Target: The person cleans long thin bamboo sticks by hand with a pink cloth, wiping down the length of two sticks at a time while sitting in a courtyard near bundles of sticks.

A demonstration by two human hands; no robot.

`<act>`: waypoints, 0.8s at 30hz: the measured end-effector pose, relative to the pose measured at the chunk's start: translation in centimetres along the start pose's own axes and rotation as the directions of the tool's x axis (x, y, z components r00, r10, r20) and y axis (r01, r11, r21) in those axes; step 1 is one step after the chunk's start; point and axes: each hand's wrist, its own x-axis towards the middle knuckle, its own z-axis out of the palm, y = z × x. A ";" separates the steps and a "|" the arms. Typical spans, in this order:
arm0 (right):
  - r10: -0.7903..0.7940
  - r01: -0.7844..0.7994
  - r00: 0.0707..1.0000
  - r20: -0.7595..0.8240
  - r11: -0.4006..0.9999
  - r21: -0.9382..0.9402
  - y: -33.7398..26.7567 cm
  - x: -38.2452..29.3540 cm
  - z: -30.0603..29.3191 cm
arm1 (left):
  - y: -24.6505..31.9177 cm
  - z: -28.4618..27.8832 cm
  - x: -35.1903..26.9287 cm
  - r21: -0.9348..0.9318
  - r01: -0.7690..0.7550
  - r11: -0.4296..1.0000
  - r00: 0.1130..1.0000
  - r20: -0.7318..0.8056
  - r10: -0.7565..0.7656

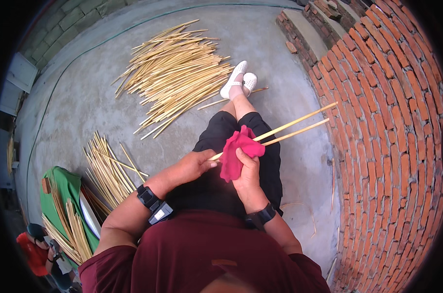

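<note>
My left hand is closed around the near end of the pale yellow plant stalks, beside a crumpled pink cloth. My right hand grips the cloth, which is folded around the stalks, thumb on top. Beyond the cloth, two long stalks stick out side by side toward the brick wall, their tips spread slightly apart. Whether both run through to my left hand is hidden by the cloth and fingers. Hands and cloth are above my lap, over black trousers.
A broad pile of stalks lies on the concrete floor near my crossed feet in white shoes. A smaller bundle lies left. Beside it, more stalks rest by a green cloth. A person is behind. A brick wall stands right.
</note>
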 end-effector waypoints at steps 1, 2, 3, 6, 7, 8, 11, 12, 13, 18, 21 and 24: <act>-0.013 0.011 0.999 0.042 0.999 0.038 -0.9 -0.1 -0.2 | -0.4 -0.7 -0.8 -0.035 0.101 0.994 0.989 0.109 -0.096; -0.026 0.019 0.996 0.085 0.997 0.077 -1.8 0.1 -0.4 | -0.7 -1.7 -1.9 -0.176 0.169 0.970 0.976 0.166 -0.140; -0.110 0.106 0.992 0.054 0.991 0.075 -2.4 0.4 -0.8 | -1.3 -2.8 -3.0 -0.309 0.237 0.921 0.958 0.233 -0.168; -0.227 0.229 0.973 -0.025 0.971 0.063 -4.7 0.5 -2.4 | -3.5 -6.9 -7.5 -0.207 0.296 0.933 0.950 0.169 -0.264; -0.233 0.235 0.972 -0.037 0.971 0.044 -5.5 0.4 -2.9 | -4.6 -8.2 -9.0 -0.201 0.275 0.940 0.960 0.114 -0.256; -0.236 0.237 0.971 -0.047 0.971 0.027 -6.3 0.4 -3.5 | -5.9 -9.6 -11.0 -0.256 0.314 0.914 0.949 0.069 -0.307; -0.291 0.311 0.946 -0.147 0.939 0.144 -8.8 1.0 -5.2 | -6.3 -13.1 -15.6 -0.327 0.494 0.806 0.851 -0.010 -0.525; -0.293 0.315 0.947 -0.132 0.928 0.199 -10.0 1.2 -5.8 | -6.3 -13.9 -16.6 -0.357 0.526 0.772 0.826 -0.002 -0.564; -0.325 0.366 0.921 -0.217 0.910 0.193 -10.9 1.4 -6.3 | -6.8 -14.4 -17.5 -0.426 0.494 0.758 0.818 -0.066 -0.571; -0.313 0.348 0.916 -0.252 0.931 0.108 -11.2 1.4 -4.9 | -9.1 -13.6 -15.7 -0.657 0.053 0.752 0.862 -0.350 -0.367; -0.162 0.169 0.985 -0.054 0.967 0.188 -6.6 1.7 -3.5 | -5.3 -9.1 -7.8 -0.741 -0.015 0.672 0.934 -0.250 -0.255; 0.013 -0.029 0.987 0.162 0.995 0.094 -1.9 -0.4 1.4 | -2.1 -1.7 -1.9 -0.717 0.249 0.651 0.965 0.131 -0.225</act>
